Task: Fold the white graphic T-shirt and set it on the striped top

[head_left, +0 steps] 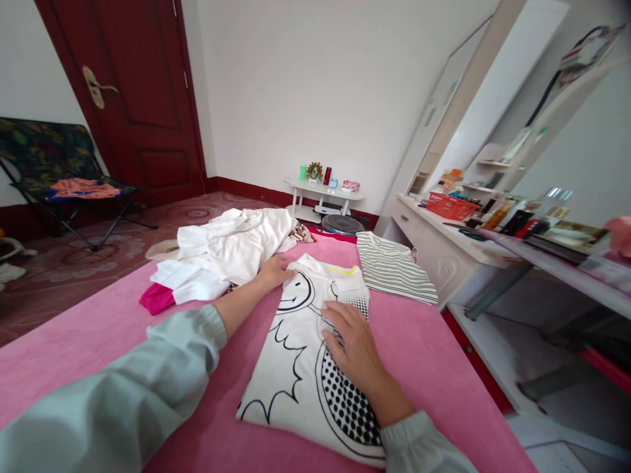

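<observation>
A white T-shirt (308, 368) with black line drawings and dots lies folded lengthwise on the pink bed cover (197, 368), its collar at the far end. My left hand (275, 270) is at the shirt's upper left edge, fingers stretched out and touching the cloth near the shoulder. Flat on the middle of the shirt rests my right hand (353, 338), with its fingers apart. To the shirt's right is a black-and-white striped garment (394, 266), laid flat. Beyond my left forearm sits a loose heap of white clothes (236, 240).
A bright pink cloth (156, 299) pokes out under the heap. A dressing table (419, 223) with a red basket (449, 205) and bottles stands right of the bed. At the far wall is a low white table (323, 189); a folding chair (64, 171) stands left.
</observation>
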Tool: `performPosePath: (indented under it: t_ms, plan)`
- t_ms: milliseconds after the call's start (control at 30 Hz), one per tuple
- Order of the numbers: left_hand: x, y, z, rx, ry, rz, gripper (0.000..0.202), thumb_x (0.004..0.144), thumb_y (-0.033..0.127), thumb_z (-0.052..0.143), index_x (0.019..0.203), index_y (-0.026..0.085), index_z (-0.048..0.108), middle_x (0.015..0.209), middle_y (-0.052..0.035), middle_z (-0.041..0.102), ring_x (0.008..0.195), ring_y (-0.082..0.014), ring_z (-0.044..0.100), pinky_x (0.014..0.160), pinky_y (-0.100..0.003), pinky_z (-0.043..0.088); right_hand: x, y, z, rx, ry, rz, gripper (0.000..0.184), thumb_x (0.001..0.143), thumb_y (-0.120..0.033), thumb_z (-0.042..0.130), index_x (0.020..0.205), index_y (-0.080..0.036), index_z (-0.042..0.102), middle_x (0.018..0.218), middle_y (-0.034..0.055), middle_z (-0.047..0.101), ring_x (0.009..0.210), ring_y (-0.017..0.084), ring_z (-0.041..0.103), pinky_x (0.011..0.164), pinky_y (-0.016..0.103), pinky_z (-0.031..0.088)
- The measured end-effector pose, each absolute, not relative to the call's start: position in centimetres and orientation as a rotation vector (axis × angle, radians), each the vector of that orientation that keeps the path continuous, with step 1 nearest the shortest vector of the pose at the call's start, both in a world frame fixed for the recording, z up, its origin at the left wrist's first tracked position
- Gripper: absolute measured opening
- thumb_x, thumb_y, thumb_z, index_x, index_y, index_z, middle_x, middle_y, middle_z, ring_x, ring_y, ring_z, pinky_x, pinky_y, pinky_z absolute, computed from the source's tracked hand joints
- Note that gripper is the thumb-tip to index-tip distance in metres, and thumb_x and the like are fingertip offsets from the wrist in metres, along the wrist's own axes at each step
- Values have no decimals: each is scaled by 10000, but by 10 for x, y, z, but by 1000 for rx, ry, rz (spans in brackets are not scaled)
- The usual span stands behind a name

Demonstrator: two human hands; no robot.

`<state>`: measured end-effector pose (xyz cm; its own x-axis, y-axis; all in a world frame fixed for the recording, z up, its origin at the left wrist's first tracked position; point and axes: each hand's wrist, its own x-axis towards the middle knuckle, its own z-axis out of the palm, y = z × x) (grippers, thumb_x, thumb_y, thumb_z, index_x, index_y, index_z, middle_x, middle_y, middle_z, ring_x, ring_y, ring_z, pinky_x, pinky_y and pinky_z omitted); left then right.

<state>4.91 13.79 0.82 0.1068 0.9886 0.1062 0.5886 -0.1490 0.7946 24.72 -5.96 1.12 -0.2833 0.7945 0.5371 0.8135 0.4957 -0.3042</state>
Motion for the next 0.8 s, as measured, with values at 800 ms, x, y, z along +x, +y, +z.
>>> performPosePath:
  t_ms: [800]
  plan:
    - [102, 22, -16, 2773, 1195, 709, 461, 942, 325, 330, 1364, 187, 455, 1463, -93, 388, 1364, -278, 312, 1129, -496, 222, 255, -56, 3, -1426, -1877, 88, 179, 882, -160, 460, 911, -206, 631, 974, 56, 648, 920, 193, 567, 827, 337, 451]
